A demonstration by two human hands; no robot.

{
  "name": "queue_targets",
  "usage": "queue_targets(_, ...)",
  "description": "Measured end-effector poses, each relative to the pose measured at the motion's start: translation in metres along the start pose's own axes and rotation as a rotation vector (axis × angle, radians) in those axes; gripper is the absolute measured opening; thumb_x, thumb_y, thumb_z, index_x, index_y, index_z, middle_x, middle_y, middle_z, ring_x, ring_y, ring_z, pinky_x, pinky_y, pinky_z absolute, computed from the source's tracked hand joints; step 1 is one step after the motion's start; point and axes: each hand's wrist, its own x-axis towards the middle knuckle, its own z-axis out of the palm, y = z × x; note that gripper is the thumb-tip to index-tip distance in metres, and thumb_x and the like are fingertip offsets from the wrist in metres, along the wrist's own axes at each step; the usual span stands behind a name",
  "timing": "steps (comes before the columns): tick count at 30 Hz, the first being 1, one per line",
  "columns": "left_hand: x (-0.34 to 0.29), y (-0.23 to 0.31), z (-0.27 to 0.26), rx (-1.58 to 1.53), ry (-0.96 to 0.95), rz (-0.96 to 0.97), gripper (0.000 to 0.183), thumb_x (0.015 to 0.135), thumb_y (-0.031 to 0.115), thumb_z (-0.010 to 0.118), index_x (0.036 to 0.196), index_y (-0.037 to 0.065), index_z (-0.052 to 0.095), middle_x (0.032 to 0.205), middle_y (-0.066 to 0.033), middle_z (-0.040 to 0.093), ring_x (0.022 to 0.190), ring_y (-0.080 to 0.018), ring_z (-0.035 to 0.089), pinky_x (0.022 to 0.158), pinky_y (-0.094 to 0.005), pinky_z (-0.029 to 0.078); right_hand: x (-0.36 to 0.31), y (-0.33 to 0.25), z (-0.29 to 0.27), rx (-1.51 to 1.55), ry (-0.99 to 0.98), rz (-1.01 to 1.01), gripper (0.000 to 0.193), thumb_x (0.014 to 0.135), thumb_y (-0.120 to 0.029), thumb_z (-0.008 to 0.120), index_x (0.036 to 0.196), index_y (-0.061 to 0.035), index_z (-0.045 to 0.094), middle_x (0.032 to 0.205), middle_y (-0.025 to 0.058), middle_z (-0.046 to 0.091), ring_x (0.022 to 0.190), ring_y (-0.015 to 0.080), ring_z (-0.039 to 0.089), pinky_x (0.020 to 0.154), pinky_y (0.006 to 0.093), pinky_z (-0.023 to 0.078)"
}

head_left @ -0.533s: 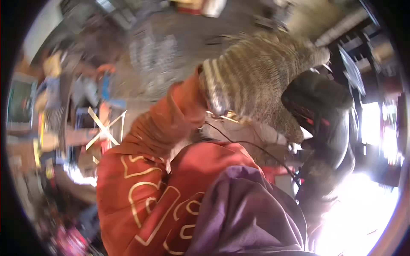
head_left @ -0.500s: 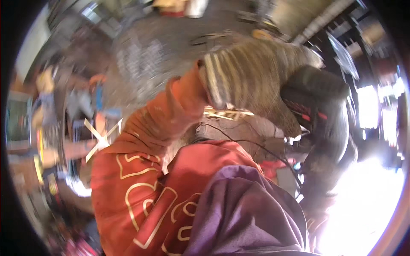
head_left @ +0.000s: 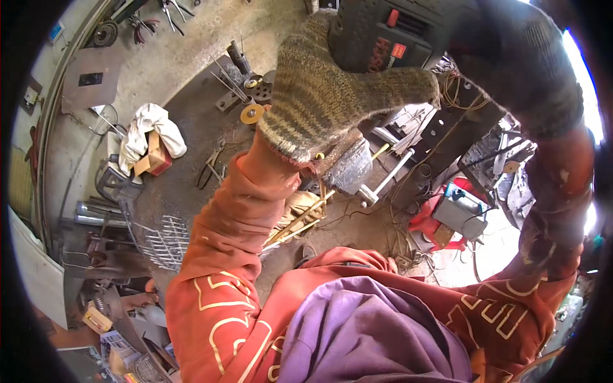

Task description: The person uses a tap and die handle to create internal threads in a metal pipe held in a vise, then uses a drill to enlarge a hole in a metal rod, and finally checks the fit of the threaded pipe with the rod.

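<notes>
Both my hands wear knitted work gloves and are raised at the top of the view, on a black power tool [head_left: 357, 38] with a red switch and vent slots. My left hand [head_left: 319, 89], in a brown and cream striped glove, grips its left side, the thumb stretched along the lower edge. Around the right end of the tool closes my right hand [head_left: 520, 70], in a darker glove; its fingertips are hidden. The tool's far end is cut off by the frame, so its exact kind cannot be made out. Below my left wrist stands a metal bench vise [head_left: 351, 166].
A dark workbench [head_left: 191, 96] carries a yellow disc [head_left: 251, 113], pliers [head_left: 214, 166] and a metal mesh [head_left: 167, 242]. A white cloth [head_left: 143, 131] and a cardboard box [head_left: 155, 155] lie at its left. Cables and a grey box [head_left: 460, 214] on something red are at the lower right.
My head view has swung, bringing the bench and vise into sight. My hands and the tool now stand higher in the picture, and my left hand has come onto the tool's left side.
</notes>
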Motion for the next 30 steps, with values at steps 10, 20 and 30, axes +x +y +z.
queue_targets(10,-0.006,-0.010,-0.005,-0.115,0.156,-0.036,0.064,0.062,0.038,0.105,0.106,0.004,0.073,0.090,-0.0057,0.078,0.076,-0.0137,0.074,0.069,-0.0328,0.061,0.026,-0.043,0.000,-0.224,0.027,0.043,0.039,0.085,-0.030,0.079,0.117,-0.0089,0.070,0.096,0.0121,0.077,0.089,0.0251,0.077,0.087,0.0401,0.061)
queue_targets(20,-0.015,-0.019,-0.013,-0.196,0.241,-0.177,0.066,0.061,0.037,0.105,0.105,0.001,0.071,0.086,-0.0079,0.077,0.070,-0.0129,0.073,0.061,-0.0298,0.060,0.048,-0.069,0.003,-0.403,-0.037,0.071,0.038,0.084,-0.031,0.081,0.113,-0.0094,0.070,0.093,0.0090,0.076,0.091,0.0256,0.077,0.082,0.0385,0.064)
queue_targets(30,-0.010,-0.027,-0.010,-0.054,0.300,0.007,0.062,0.070,0.036,0.101,0.112,0.003,0.069,0.089,-0.0071,0.075,0.069,-0.0132,0.072,0.060,-0.0304,0.061,0.055,-0.044,0.023,-0.303,0.246,-0.147,0.047,0.087,-0.031,0.082,0.128,-0.0118,0.068,0.106,0.0102,0.074,0.098,0.0246,0.076,0.086,0.0397,0.063)
